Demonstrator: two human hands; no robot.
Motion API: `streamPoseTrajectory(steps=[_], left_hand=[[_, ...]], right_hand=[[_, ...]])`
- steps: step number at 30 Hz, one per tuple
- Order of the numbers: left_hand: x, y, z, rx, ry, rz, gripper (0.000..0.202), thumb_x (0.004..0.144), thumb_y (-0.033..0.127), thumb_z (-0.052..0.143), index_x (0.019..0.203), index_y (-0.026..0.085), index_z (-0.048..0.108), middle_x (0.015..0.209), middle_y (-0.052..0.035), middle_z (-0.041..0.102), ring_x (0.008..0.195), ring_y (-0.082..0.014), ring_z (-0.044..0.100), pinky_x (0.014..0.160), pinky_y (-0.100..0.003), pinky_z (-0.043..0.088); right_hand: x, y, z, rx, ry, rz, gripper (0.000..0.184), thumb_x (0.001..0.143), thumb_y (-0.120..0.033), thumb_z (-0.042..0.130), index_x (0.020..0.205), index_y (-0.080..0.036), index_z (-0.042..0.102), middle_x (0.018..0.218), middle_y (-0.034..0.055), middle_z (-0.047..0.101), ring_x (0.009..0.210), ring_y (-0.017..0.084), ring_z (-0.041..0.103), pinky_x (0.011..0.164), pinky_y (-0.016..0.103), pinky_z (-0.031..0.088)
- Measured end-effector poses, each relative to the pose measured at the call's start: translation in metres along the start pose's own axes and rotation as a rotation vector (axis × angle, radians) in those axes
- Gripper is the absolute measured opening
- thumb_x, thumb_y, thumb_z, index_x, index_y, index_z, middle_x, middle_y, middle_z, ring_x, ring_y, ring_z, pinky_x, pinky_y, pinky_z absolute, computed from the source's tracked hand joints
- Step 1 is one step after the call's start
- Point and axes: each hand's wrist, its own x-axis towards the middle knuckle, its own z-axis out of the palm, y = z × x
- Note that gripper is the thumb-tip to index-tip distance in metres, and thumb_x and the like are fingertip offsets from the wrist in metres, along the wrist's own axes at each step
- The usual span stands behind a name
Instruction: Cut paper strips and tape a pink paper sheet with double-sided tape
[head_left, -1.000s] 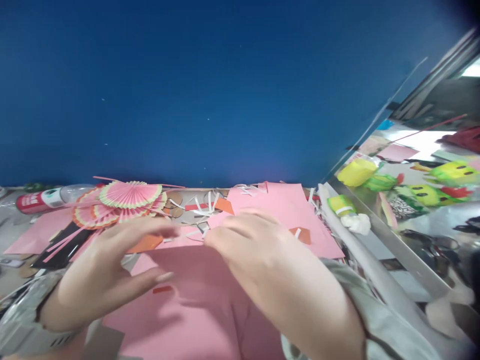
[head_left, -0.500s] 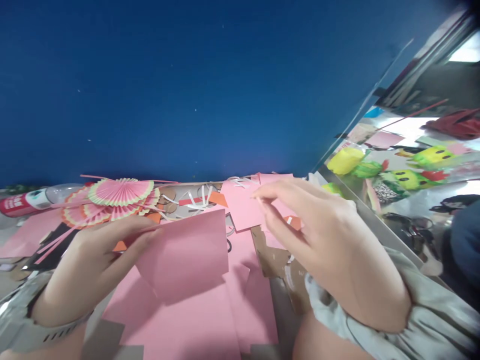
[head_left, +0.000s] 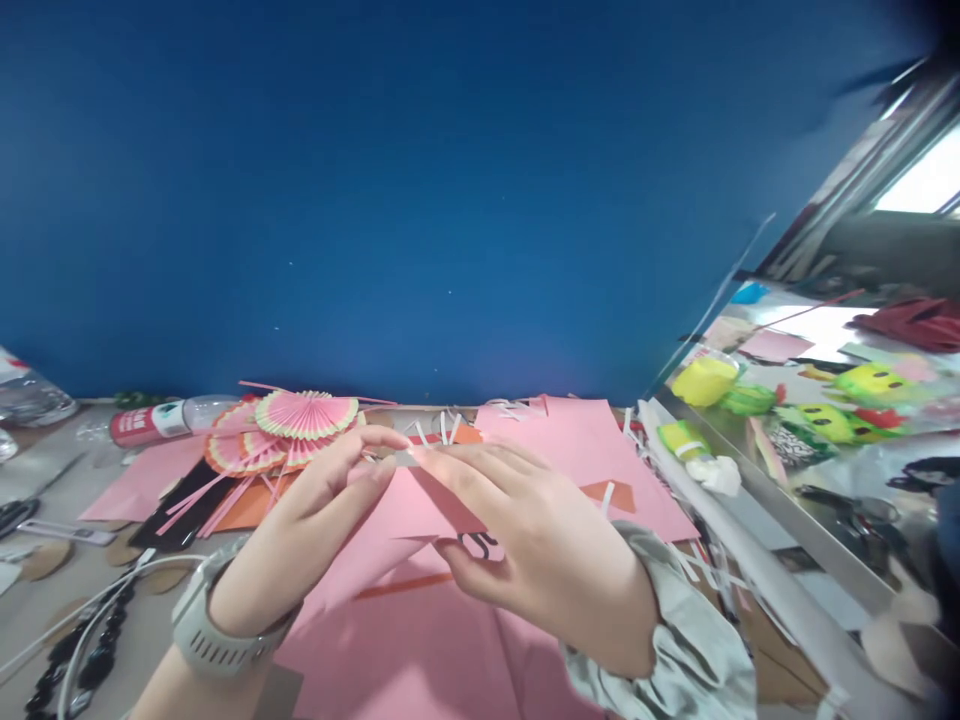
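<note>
Between my hands a sheet of pink paper (head_left: 397, 505) is held up at a slant, with a fold or crease across its lower part. My left hand (head_left: 322, 515) pinches its upper left edge between thumb and fingers. Over its right side lies my right hand (head_left: 540, 540), fingers together on top and thumb below, gripping the sheet. The fingertips of both hands nearly meet at the top edge. Larger pink sheets (head_left: 420, 650) lie beneath. Dark scissor handles (head_left: 480, 545) show partly behind my right hand.
Pleated paper fans (head_left: 307, 415) and a red-labelled bottle (head_left: 157, 422) stand back left, near a black phone-like slab (head_left: 180, 510). A blue partition (head_left: 450, 200) rises behind. On the right run a white edge strip (head_left: 750, 560) and yellow-green plush-like toys (head_left: 825, 420).
My right hand has moved left and now grips the pink paper. My left hand has shifted right with the sheet. The view has turned slightly left.
</note>
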Motion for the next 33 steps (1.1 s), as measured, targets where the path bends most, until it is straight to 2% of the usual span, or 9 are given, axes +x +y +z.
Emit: streamPoseTrajectory(steps=[3,7,10,14,17,20,23,29,33], left_hand=[[0.003,0.001,-0.001,0.035,0.015,0.025,0.029,0.093,0.037,0.037,0.114,0.024,0.052,0.07,0.0001,0.065,0.068,-0.0167,0.063,0.056,-0.025,0.051],[0.006,-0.002,-0.002,0.009,0.007,0.018,0.023,0.092,0.038,0.043,0.107,0.023,0.054,0.089,-0.0013,0.064,0.07,-0.0134,0.06,0.06,-0.024,0.051],[0.005,-0.006,-0.002,-0.134,-0.041,-0.023,0.028,0.092,0.043,0.042,0.109,0.023,0.052,0.094,-0.0028,0.062,0.07,-0.0125,0.058,0.058,-0.023,0.049],[0.0,-0.005,-0.002,-0.385,-0.203,0.013,0.05,0.083,0.059,0.049,0.119,0.024,0.05,0.086,-0.0028,0.062,0.078,-0.017,0.059,0.066,-0.027,0.051],[-0.004,-0.001,-0.002,-0.396,-0.299,0.036,0.061,0.068,0.057,0.068,0.119,0.024,0.055,0.096,-0.0042,0.067,0.089,-0.0217,0.062,0.078,-0.031,0.052],[-0.006,0.003,0.001,-0.189,-0.282,0.053,0.03,0.077,0.042,0.066,0.102,0.024,0.065,0.092,-0.0007,0.07,0.085,-0.019,0.065,0.074,-0.027,0.052],[-0.007,0.004,0.005,0.035,-0.136,0.118,0.015,0.087,0.032,0.056,0.085,0.023,0.067,0.08,0.0021,0.07,0.074,-0.0145,0.063,0.07,-0.024,0.051],[-0.009,-0.001,0.003,0.069,-0.136,0.259,0.01,0.087,0.024,0.056,0.084,0.022,0.066,0.078,0.0019,0.068,0.071,-0.0131,0.061,0.068,-0.022,0.05],[-0.011,-0.003,0.002,0.09,-0.099,0.264,0.015,0.086,0.026,0.056,0.073,0.019,0.06,0.067,0.0029,0.06,0.063,-0.0107,0.055,0.06,-0.02,0.046]], right_hand=[[-0.001,0.001,-0.003,0.013,0.001,0.003,0.043,0.088,-0.025,0.052,0.13,-0.017,0.048,0.126,0.0068,0.058,0.113,0.021,0.052,0.097,0.039,0.043],[-0.004,0.002,-0.008,0.072,-0.053,0.008,0.04,0.092,-0.037,0.051,0.129,-0.02,0.05,0.126,0.0045,0.059,0.114,0.018,0.053,0.097,0.034,0.045],[-0.007,0.002,-0.014,0.111,-0.062,0.022,0.034,0.093,-0.03,0.05,0.126,-0.021,0.051,0.124,0.0035,0.061,0.112,0.017,0.056,0.095,0.031,0.046],[-0.01,0.001,-0.019,0.13,-0.065,0.119,0.026,0.095,-0.015,0.034,0.106,-0.021,0.057,0.092,0.0022,0.069,0.082,0.015,0.065,0.073,0.026,0.05],[-0.012,0.001,-0.022,0.099,-0.041,0.264,0.024,0.096,-0.02,0.031,0.085,-0.021,0.052,0.062,-0.0023,0.057,0.054,0.014,0.056,0.052,0.023,0.043],[-0.014,0.001,-0.024,0.125,0.094,0.348,0.03,0.098,-0.027,0.03,0.07,-0.022,0.038,0.054,-0.0046,0.044,0.046,0.011,0.043,0.045,0.022,0.035],[-0.016,0.002,-0.028,0.22,0.118,0.36,0.033,0.098,-0.03,0.032,0.067,-0.021,0.036,0.056,-0.0041,0.042,0.048,0.011,0.043,0.046,0.021,0.037],[-0.014,0.005,-0.032,0.437,-0.114,0.413,0.029,0.1,-0.036,0.028,0.08,-0.022,0.045,0.065,-0.0038,0.05,0.058,0.011,0.052,0.055,0.021,0.044],[-0.009,0.003,-0.031,0.404,-0.31,0.438,0.029,0.099,-0.038,0.03,0.08,-0.021,0.044,0.067,-0.0032,0.05,0.06,0.011,0.05,0.055,0.022,0.04]])
